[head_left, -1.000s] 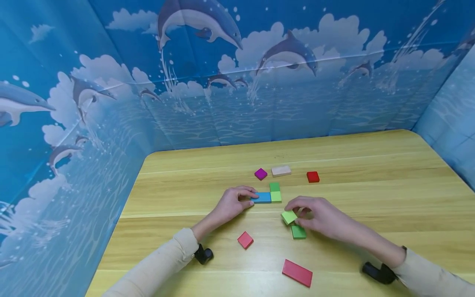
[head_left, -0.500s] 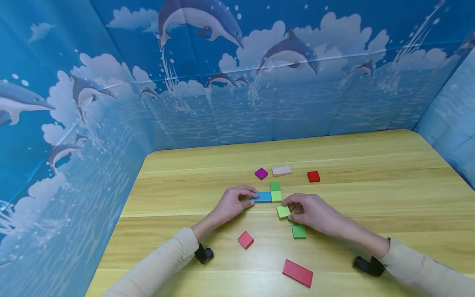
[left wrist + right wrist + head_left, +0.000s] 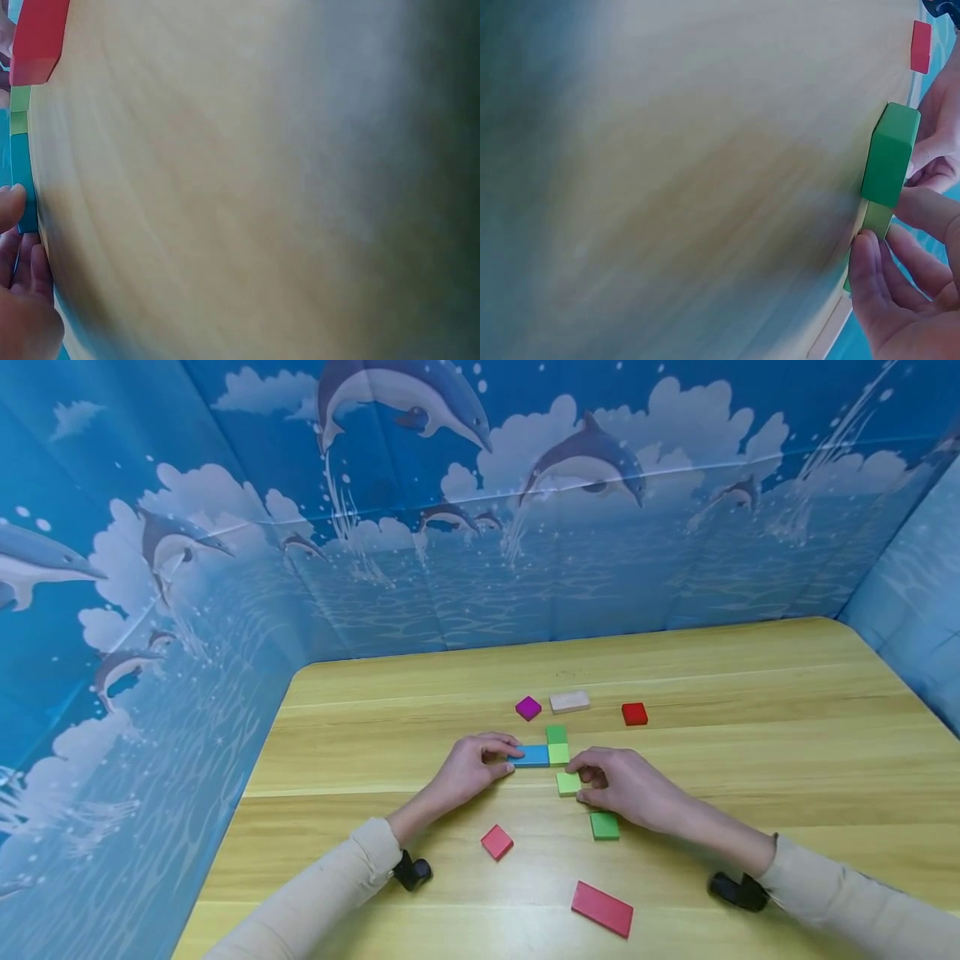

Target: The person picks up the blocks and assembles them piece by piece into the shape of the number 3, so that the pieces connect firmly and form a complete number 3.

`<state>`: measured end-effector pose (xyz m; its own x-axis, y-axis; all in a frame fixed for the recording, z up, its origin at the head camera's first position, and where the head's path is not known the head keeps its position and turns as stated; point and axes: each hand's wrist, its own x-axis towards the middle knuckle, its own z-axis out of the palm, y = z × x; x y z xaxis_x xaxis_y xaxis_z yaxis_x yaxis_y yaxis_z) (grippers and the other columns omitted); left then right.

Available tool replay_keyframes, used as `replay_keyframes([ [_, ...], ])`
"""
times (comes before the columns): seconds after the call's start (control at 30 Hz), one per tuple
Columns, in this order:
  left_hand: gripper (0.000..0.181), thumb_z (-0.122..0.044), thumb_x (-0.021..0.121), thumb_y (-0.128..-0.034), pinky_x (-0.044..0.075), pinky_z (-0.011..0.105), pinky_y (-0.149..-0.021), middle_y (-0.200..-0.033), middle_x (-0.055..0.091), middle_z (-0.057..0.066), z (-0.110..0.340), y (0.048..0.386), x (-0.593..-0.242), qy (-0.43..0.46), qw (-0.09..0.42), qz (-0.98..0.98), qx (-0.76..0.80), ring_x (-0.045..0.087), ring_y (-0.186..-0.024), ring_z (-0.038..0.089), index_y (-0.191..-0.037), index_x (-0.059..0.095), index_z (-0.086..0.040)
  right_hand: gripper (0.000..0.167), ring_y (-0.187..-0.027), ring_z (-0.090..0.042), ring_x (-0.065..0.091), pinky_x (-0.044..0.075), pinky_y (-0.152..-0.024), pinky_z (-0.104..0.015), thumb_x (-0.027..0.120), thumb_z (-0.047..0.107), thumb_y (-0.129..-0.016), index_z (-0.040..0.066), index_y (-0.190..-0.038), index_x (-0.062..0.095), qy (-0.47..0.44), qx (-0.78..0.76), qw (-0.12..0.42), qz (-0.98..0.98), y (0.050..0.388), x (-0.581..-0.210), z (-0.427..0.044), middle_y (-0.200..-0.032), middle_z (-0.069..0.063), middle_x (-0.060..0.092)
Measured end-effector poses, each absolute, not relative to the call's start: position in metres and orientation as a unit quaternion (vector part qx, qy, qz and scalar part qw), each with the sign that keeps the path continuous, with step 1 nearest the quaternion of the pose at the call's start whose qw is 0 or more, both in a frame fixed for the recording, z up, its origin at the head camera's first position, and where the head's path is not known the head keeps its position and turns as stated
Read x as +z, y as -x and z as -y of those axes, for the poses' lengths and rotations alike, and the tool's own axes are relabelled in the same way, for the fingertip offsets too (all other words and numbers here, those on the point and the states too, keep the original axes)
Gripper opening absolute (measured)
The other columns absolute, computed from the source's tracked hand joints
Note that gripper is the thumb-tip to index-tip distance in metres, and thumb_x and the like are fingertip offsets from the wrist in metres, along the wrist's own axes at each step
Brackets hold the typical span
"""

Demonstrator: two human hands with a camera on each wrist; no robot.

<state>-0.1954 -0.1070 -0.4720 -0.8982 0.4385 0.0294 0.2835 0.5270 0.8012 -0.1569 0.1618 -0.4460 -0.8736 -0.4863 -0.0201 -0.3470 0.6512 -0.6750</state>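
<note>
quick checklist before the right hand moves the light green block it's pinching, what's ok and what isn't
1. Right hand has the near light-green block: ok, pinched by fingers and thumb.
2. Left hand steadies the blue block: ok, holding its left end.
3. Far light-green block meets the blue block's right end: ok.
4. Near light-green block touches the far one: not ok, a strip of table shows between.
5. Near light-green block flat on the table: cannot tell.
</note>
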Motion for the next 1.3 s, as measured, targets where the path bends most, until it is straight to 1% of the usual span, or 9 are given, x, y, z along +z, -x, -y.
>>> replay_keyframes([
  [0.33,0.021,-0.005,0.072,-0.0891,0.044,0.028,-0.099,-0.121,0.065,-0.009,0.1076,0.1963,-0.4714,-0.208,0.089,-0.870,0.439,0.054,-0.122,0.011,-0.108,0.077,-0.014,0.028,-0.086,-0.012,0.059,0.053,-0.078,-0.031,0.080,0.014,-0.083,0.012,-0.109,0.071,0.225,-0.351,0.102,-0.903,0.1588,-0.4444,-0.1651,-0.098,0.004,0.065],
  [0.77,0.021,-0.005,0.072,-0.0895,0.044,0.028,-0.099,-0.121,0.065,-0.007,0.1069,0.1964,-0.4723,-0.208,0.088,-0.869,0.440,0.054,-0.122,0.011,-0.108,0.077,-0.013,0.028,-0.083,-0.014,0.058,0.052,-0.074,-0.030,0.081,0.015,-0.082,0.012,-0.108,0.072,0.226,-0.344,0.082,-0.908,0.1620,-0.4443,-0.1598,-0.095,0.003,0.065],
  [1.0,0.020,-0.006,0.072,-0.0892,0.045,0.028,-0.098,-0.120,0.065,-0.008,0.1067,0.1953,-0.4710,-0.208,0.087,-0.870,0.439,0.054,-0.121,0.012,-0.107,0.078,-0.013,0.027,-0.082,-0.012,0.057,0.051,-0.074,-0.029,0.081,0.015,-0.082,0.012,-0.107,0.072,0.225,-0.337,0.071,-0.911,0.1644,-0.4468,-0.1581,-0.094,0.005,0.064],
  [1.3,0.020,-0.005,0.072,-0.0891,0.045,0.030,-0.097,-0.120,0.066,-0.007,0.1067,0.1941,-0.4690,-0.209,0.083,-0.868,0.442,0.055,-0.121,0.013,-0.107,0.078,-0.012,0.027,-0.082,-0.012,0.056,0.051,-0.074,-0.030,0.082,0.016,-0.082,0.013,-0.107,0.072,0.226,-0.335,0.074,-0.911,0.1669,-0.4467,-0.1577,-0.092,0.006,0.063],
])
